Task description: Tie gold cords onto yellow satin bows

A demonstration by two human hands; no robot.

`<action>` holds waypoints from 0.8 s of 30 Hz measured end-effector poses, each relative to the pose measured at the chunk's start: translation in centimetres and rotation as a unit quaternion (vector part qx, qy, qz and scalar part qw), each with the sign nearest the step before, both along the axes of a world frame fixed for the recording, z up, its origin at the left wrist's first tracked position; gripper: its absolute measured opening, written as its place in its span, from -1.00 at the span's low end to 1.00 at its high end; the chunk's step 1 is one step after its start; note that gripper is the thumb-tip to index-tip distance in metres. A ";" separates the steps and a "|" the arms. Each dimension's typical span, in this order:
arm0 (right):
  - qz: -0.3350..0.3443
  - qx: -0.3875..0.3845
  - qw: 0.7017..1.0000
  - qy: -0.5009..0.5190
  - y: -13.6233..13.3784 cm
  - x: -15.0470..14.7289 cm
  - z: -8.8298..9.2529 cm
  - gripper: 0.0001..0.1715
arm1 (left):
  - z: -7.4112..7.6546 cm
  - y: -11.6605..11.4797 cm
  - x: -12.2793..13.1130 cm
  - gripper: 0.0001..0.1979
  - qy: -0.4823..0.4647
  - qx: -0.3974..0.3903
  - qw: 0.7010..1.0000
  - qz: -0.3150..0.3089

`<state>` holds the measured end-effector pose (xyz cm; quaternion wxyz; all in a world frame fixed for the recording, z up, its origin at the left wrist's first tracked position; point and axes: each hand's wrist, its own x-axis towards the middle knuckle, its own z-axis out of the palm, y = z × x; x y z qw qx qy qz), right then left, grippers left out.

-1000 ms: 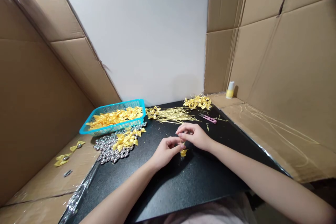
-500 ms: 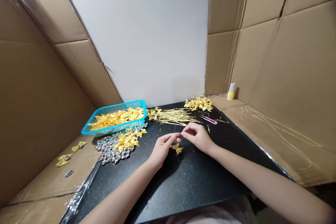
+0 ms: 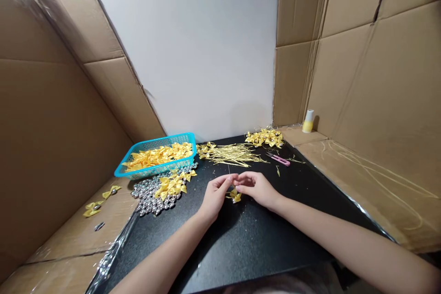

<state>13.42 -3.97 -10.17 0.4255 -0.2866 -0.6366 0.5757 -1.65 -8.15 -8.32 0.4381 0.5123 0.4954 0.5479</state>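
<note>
My left hand (image 3: 217,194) is closed in a pinch over the middle of the black table. A thin, straight needle (image 3: 229,169) seems to stick up from its fingertips. My right hand (image 3: 257,189) meets it from the right, thumb and fingers curled together at the left fingertips; what they pinch is too fine to make out. Just below the fingers a yellow ribbon bow (image 3: 235,196) with a small shiny bead shows, partly hidden by the hands. Whether a thread joins it to the fingers I cannot tell.
A blue basket (image 3: 119,171) of yellow bows stands left, beside silver beads (image 3: 151,200) with loose bows (image 3: 172,184) on them. Behind my hands lie yellow cords (image 3: 234,153), finished-looking bows (image 3: 264,138) and pink thread snips (image 3: 279,159). A thread cone (image 3: 308,121) stands by the cardboard wall (image 3: 379,82).
My right hand has come in to the left, so its fingertips now meet those of my left hand. The view has shifted slightly; the bow still shows below the fingers.
</note>
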 end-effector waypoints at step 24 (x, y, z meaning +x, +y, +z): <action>-0.006 -0.057 0.997 0.053 0.2 -0.2 0.1 -0.46 | -0.4 0.4 -0.4 -0.64 0.011 0.010 1.000 -0.008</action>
